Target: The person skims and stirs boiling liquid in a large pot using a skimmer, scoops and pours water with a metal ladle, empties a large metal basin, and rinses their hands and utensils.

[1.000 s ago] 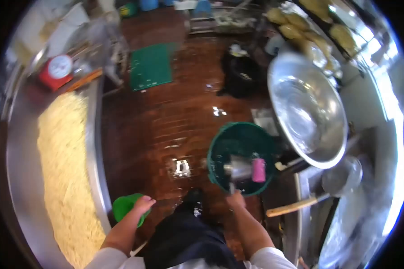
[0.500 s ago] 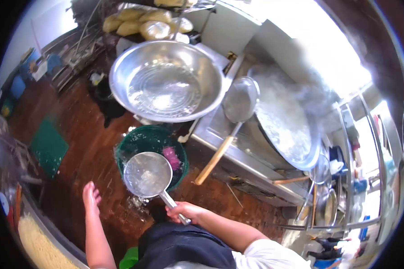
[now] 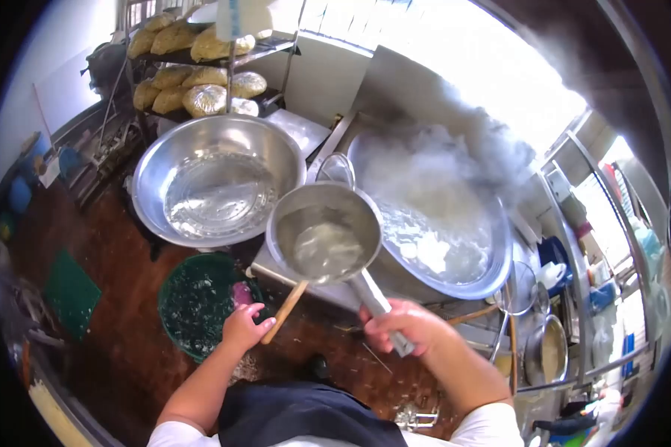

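dipper (image 3: 309, 214), gripped by right hand (image 3: 408, 328), is now shifted from green tub (image 3: 173, 313), its liquid (image 3: 328, 252) brought nearer steaming pot (image 3: 466, 290), left hand (image 3: 242, 326) spread.

A pan (image 3: 294, 195) holding liquid was in the right hand (image 3: 402, 328), in front of the worktop (image 3: 276, 274) and between a basin (image 3: 147, 179) to its left and a vat (image 3: 455, 288) to its right. Behind the pan, partly hidden, lay a strainer, its handle (image 3: 285, 313) jutting out below. The left hand (image 3: 240, 328) was just beside that handle's end; whether they touched could not be told. Below the basin stood a tub (image 3: 173, 322) on the floor (image 3: 127, 268), with liquid and a small item (image 3: 241, 293) in it. A mat (image 3: 73, 294) lay left of the tub. Behind the basin, bags (image 3: 205, 100) sat on a rack (image 3: 268, 52) in tiers.
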Demonstrator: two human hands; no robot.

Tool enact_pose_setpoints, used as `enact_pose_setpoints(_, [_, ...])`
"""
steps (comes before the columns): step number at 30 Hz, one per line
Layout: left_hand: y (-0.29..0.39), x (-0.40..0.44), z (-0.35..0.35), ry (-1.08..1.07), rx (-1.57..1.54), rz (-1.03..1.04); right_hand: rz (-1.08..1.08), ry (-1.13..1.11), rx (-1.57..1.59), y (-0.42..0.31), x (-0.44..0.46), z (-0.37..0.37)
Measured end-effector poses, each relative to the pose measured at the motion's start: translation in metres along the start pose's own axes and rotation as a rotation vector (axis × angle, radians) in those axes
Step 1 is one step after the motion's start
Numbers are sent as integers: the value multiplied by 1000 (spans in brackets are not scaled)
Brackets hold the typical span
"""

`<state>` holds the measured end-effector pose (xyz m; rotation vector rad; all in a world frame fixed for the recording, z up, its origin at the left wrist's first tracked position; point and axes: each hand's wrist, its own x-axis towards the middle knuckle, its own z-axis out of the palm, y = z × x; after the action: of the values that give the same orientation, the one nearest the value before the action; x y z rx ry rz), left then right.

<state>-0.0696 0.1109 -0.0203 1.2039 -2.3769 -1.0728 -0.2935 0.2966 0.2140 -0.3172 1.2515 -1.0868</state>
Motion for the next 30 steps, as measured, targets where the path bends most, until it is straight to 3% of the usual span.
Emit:
enact_pose_setpoints(5, [37, 32, 33, 37, -226, -52, -207, 248, -440, -86, 27, -93])
enact_pose_setpoints(9, [60, 40, 51, 55, -539, -108, -281, 399, -515, -139, 79, -155])
enact_pose_setpoints(13, [32, 85, 95, 9, -729, -94, -308, 465, -551, -168, 105, -176])
enact_pose_setpoints(15, [113, 101, 50, -47, -994, -226, -273, 522, -566, -173, 109, -181])
enact_pose_setpoints(16, [135, 115, 38, -77, -982, -205, -222, 539, -569, -176, 101, -175])
enact_pose_setpoints(21, [200, 195, 41, -250, -1314, -327, -214, 501, -487, -155, 77, -179])
enact_pose_setpoints(24, [216, 228, 73, -191, -1519, -538, -179, 439, -439, -140, 55, -172])
enact_pose_setpoints(27, [203, 253, 114, -154, -1654, -539, -139, 411, -417, -122, 39, -162])
enact_pose_setpoints(28, [215, 252, 115, -77, -1618, -651, -122, 406, -420, -118, 35, -157])
enact_pose_setpoints(30, [193, 272, 146, 24, -1783, -642, -84, 412, -438, -111, 28, -147])
